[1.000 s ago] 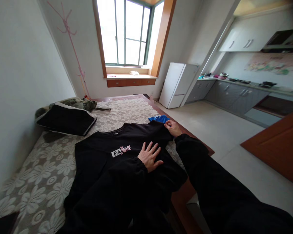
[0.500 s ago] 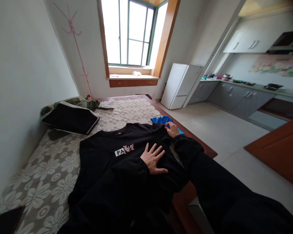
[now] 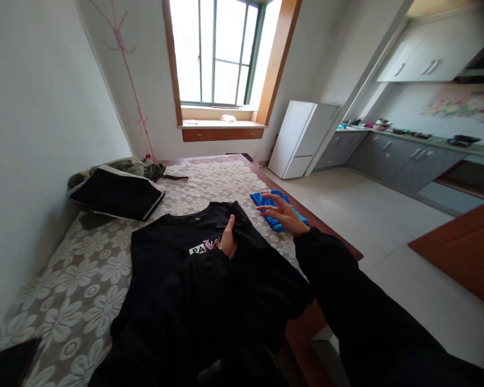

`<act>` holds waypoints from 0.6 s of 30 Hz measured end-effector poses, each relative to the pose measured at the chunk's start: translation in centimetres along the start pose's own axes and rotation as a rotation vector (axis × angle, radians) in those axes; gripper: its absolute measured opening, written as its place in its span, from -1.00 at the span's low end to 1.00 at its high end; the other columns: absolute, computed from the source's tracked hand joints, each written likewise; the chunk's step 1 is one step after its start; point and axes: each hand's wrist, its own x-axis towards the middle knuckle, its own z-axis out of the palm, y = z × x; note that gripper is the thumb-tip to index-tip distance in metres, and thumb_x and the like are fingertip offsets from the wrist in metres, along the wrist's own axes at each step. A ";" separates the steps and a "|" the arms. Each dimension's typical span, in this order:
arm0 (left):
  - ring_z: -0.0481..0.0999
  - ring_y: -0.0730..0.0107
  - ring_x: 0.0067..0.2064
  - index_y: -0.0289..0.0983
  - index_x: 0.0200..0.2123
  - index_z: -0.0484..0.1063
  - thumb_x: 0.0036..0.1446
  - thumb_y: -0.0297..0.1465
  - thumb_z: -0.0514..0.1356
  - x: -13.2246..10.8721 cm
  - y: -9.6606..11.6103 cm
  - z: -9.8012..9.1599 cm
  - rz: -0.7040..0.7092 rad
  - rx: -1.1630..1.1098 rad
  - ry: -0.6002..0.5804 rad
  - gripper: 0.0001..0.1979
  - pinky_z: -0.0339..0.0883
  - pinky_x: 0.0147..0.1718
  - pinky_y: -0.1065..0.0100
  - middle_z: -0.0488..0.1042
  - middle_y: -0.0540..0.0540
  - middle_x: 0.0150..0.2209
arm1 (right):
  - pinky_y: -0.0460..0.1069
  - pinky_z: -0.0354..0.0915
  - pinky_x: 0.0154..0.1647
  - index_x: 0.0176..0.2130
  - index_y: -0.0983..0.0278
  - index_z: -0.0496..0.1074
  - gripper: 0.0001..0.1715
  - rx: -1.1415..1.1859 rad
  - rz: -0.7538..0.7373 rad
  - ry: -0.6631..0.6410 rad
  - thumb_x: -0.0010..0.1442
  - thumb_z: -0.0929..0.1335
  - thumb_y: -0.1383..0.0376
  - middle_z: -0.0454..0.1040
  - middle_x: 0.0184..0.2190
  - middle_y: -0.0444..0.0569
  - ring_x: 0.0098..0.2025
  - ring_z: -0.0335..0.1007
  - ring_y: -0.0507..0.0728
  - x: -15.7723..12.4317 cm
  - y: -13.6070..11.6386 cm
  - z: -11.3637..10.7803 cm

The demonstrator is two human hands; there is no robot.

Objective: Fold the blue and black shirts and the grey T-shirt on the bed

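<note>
Right hand (image 3: pixel 285 216): fingers apart, blue cloth (image 3: pixel 276 224) below. Left hand (image 3: pixel 228 239): black shirt (image 3: pixel 161 244) around it, fingers hidden; grip, can't tell.

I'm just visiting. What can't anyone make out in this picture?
In the head view:
Chest print: partly covered by the left hand and sleeve.
Left hand: most fingers hidden by the hand itself.
Black shirt: lower hem lost among dark sleeves.
Dark flat object: cut off by the picture's edge.
Window: outdoors washed out by glare.
</note>
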 end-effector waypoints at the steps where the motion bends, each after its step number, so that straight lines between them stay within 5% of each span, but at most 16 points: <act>1: 0.54 -0.03 0.15 -0.25 0.01 0.56 0.23 0.13 0.11 0.2 0.3 -0.2 -0.051 -0.070 -0.031 -0.38 0.35 0.23 -0.05 0.61 -0.25 0.04 | 0.18 0.46 0.05 0.19 0.03 0.37 -0.41 -0.080 0.008 -0.018 0.22 0.47 0.06 0.31 0.28 0.00 0.03 0.51 0.22 -0.5 0.2 0.5; 4: 0.55 -0.09 0.15 -0.28 0.01 0.57 0.12 -0.02 0.31 0.4 0.2 -0.5 -0.111 -0.151 -0.052 -0.47 0.35 0.24 -0.07 0.61 -0.26 0.03 | 0.23 0.41 0.13 0.16 0.15 0.42 -0.44 -0.402 -0.011 -0.162 0.24 0.45 0.05 0.43 0.16 0.09 0.12 0.44 0.29 -2.8 1.7 1.6; 8: 0.53 -0.03 0.17 -0.23 0.12 0.48 -0.01 -0.31 0.43 0.9 -1.2 -0.7 0.059 -0.103 0.112 -0.42 0.35 0.25 0.00 0.59 -0.22 0.08 | 0.32 0.17 0.34 0.27 0.12 0.36 -0.31 -0.823 -0.138 -0.272 0.18 0.47 0.23 0.30 0.29 0.08 0.29 0.22 0.35 -6.3 4.3 2.3; 13: 0.42 0.16 0.28 -0.04 0.36 0.13 -0.01 -0.52 0.33 1.9 -2.1 -1.9 0.184 -0.075 0.271 -0.12 0.30 0.28 0.15 0.40 -0.12 0.29 | 0.18 0.32 0.23 0.21 0.15 0.43 -0.22 -0.995 -0.115 -0.199 0.05 0.26 0.56 0.42 0.10 0.05 0.14 0.36 0.24 -7.6 5.5 1.7; 18: 0.36 0.14 0.32 -0.05 0.40 -0.02 0.04 -0.59 0.16 2.1 -1.7 -3.4 0.349 0.289 0.483 -0.12 0.32 0.25 0.13 0.15 -0.20 0.43 | 0.13 0.34 0.16 0.25 0.17 0.36 -0.16 -1.079 -0.083 -0.130 -0.01 0.29 0.52 0.44 0.07 0.06 0.11 0.38 0.27 -6.5 4.3 2.0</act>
